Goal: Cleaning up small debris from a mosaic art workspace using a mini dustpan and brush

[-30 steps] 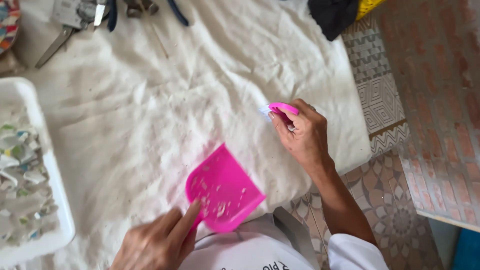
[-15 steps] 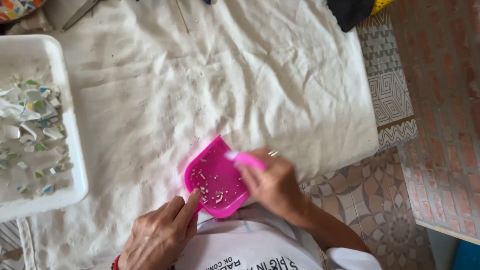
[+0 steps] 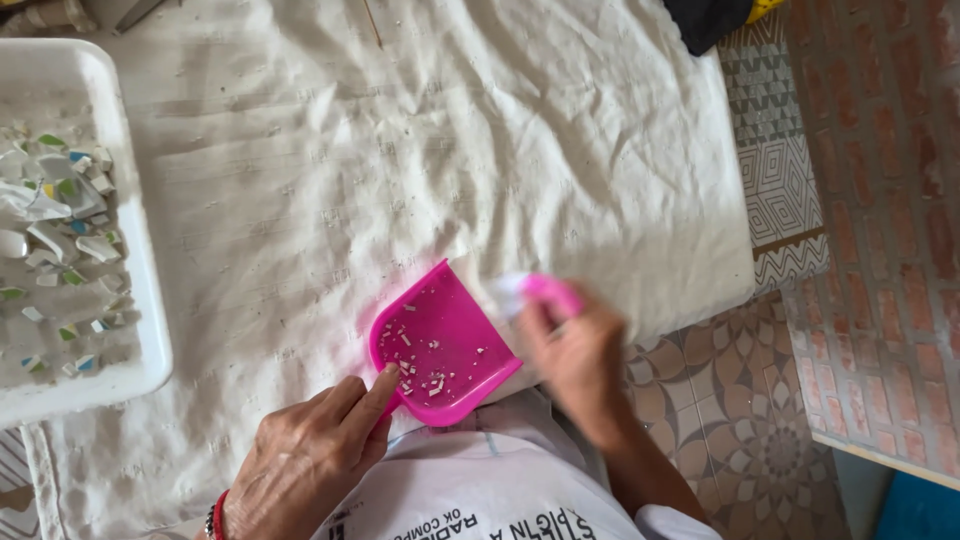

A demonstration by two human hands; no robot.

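Dustpan: a small bright pink dustpan (image 3: pixel 445 345) is seen at the near edge of the table, tipped a bit, with its open lip pointing toward the middle of the cloth. Little white and grey crumbs are scattered inside it.

Left hand: the left hand (image 3: pixel 305 460) is held at the near edge, fingers mostly curled in, with the index finger stretched out and pressed against the dustpan's near corner. It isn't really wrapped around anything, the pan is just steadied by that fingertip.

Right hand: the right hand (image 3: pixel 570 350) is blurred, just beside the dustpan's right side. It is closed around a small pink brush (image 3: pixel 545 293), with pale bristles sticking out toward the pan. Whether the bristles are touching the pan can't be told, too much blur.

Cloth: a wrinkled off-white cloth (image 3: pixel 450 150) is spread over the whole table, and tiny specks are dotted across it near the middle.

Tray: a white tray (image 3: pixel 140 300) is parked at the left edge of the table, well apart from the dustpan. It is filled with broken tile bits (image 3: pixel 55 230), mostly white with some green, blue and yellow ones mixed in.

Far right corner: something black with a bit of yellow (image 3: pixel 715 18) is cut off by the frame there.

Floor: patterned tiles (image 3: pixel 780 170) are seen past the right edge of the table.
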